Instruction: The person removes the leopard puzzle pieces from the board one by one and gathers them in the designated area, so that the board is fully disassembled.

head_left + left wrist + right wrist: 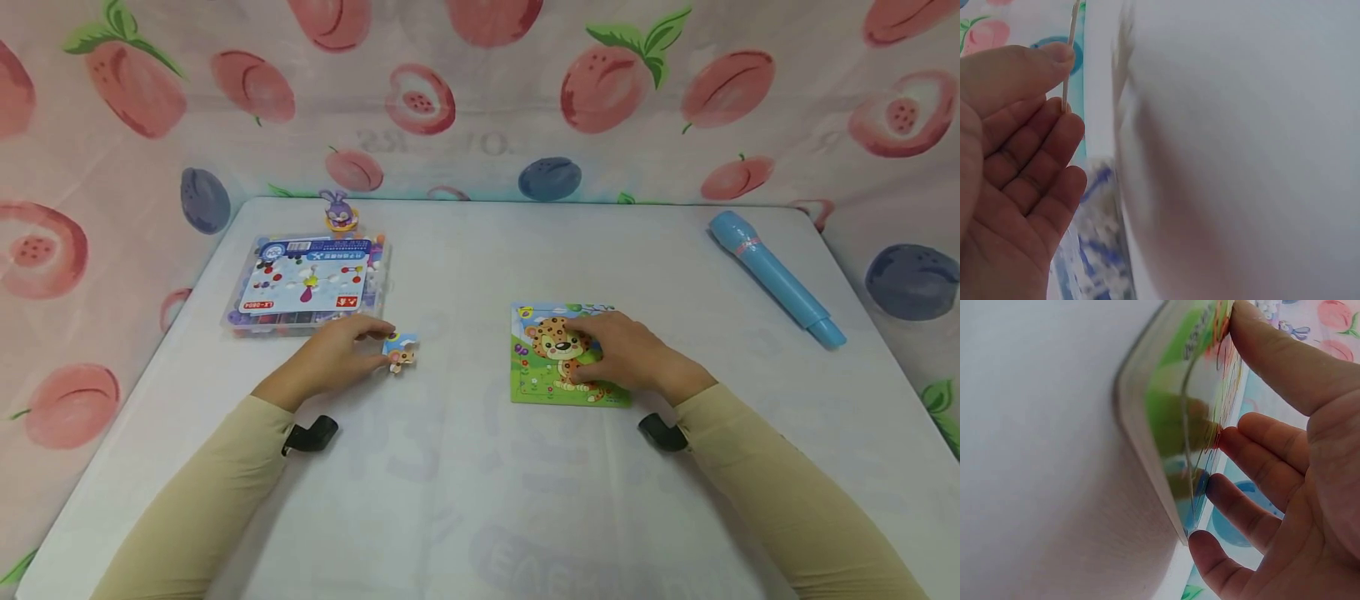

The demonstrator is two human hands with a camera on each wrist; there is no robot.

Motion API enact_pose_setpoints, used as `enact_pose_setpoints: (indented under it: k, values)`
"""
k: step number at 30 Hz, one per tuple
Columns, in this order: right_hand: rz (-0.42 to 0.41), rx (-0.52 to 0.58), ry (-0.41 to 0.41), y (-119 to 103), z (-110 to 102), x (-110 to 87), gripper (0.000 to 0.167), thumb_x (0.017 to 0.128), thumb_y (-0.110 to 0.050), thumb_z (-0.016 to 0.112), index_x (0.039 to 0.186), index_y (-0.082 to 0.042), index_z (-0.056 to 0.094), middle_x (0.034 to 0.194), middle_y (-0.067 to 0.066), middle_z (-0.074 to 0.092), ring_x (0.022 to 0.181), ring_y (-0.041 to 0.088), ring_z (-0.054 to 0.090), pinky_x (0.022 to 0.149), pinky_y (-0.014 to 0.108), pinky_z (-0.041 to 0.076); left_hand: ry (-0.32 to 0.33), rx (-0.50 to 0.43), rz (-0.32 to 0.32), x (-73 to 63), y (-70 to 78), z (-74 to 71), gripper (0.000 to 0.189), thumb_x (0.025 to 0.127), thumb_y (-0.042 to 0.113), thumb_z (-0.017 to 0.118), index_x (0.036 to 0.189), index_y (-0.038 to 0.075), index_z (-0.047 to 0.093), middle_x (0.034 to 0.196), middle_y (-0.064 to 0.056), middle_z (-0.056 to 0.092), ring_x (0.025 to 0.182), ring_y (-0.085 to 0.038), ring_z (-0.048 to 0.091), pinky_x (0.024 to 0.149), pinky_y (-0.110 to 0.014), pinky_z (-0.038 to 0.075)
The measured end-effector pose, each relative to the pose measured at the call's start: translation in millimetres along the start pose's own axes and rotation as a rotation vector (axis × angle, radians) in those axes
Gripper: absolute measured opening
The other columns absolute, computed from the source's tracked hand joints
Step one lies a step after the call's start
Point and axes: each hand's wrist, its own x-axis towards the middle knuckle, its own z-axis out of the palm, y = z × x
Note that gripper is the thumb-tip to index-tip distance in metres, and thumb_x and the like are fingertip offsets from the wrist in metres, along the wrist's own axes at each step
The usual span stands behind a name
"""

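Observation:
Between the thumb and fingers of my left hand (333, 360) is a small jigsaw puzzle piece (402, 353) with a brown-and-cream animal and blue sky on it. In the left wrist view the puzzle piece (1066, 90) appears edge-on as a thin strip, pinched by the thumb against the fingertips. A square leopard puzzle board (527, 383) lies on the table at centre right. Over its right part rests my right hand (633, 354), thumb and fingers spread. The right wrist view shows those fingertips touching the glossy face of the board (1166, 419).
A clear plastic case (306, 283) of molecule-model parts lies beyond my left hand. Behind it stands a purple rabbit figurine (340, 212). A blue cylindrical object (776, 275) lies at the far right. The white tabletop (450, 483) meets a fruit-printed curtain.

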Motion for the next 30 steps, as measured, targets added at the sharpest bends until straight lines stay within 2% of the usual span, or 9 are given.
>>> enact_pose_setpoints:
  k: [7,12,17,23,30]
  values:
    - [0.004,0.0,-0.007,-1,0,-0.7,0.075,0.086,-0.038,0.079,0.147,-0.005,0.05,0.143,0.023,0.051,0.134,0.042,0.041,0.106,0.061,0.035,0.019,0.029,-0.025,-14.4,-16.2,-10.2,0.045,0.09,0.021,0.076,0.13,0.004,0.065,0.123,-0.012,0.067,0.124,-0.034,0.054,0.107,-0.054,0.038]
    - [0.009,0.007,-0.005,-1,-1,-1.0,0.075,0.086,-0.037,0.079,0.147,-0.005,0.049,0.143,0.023,0.05,0.134,0.043,0.041,0.106,0.061,0.035,0.016,0.026,-0.059,-18.3,-24.0,-16.5,0.044,0.09,0.022,0.076,0.13,0.007,0.065,0.125,-0.012,0.066,0.126,-0.034,0.052,0.108,-0.055,0.037]
    - [0.012,0.009,-0.006,-1,-1,-1.0,0.075,0.086,-0.037,0.079,0.147,-0.006,0.05,0.143,0.023,0.05,0.134,0.042,0.041,0.106,0.061,0.035,0.009,0.015,-0.057,-17.6,-27.7,-18.7,0.044,0.09,0.024,0.076,0.13,0.009,0.065,0.125,-0.011,0.066,0.126,-0.035,0.051,0.108,-0.056,0.036]
    - [0.009,0.007,-0.003,0,-1,-0.7,0.075,0.086,-0.037,0.079,0.147,-0.005,0.05,0.143,0.023,0.051,0.133,0.043,0.041,0.105,0.062,0.036,0.016,0.007,-0.042,-13.6,-31.1,-20.1,0.043,0.09,0.019,0.075,0.13,0.008,0.065,0.124,-0.012,0.066,0.124,-0.034,0.053,0.107,-0.055,0.037]
    - [0.012,0.007,-0.005,0,0,-0.4,0.075,0.086,-0.037,0.08,0.147,-0.006,0.05,0.143,0.023,0.05,0.134,0.042,0.041,0.106,0.061,0.035,0.012,-0.004,-0.06,-7.1,-30.6,-24.3,0.044,0.09,0.019,0.075,0.131,0.008,0.064,0.126,-0.014,0.065,0.124,-0.035,0.052,0.107,-0.055,0.036]
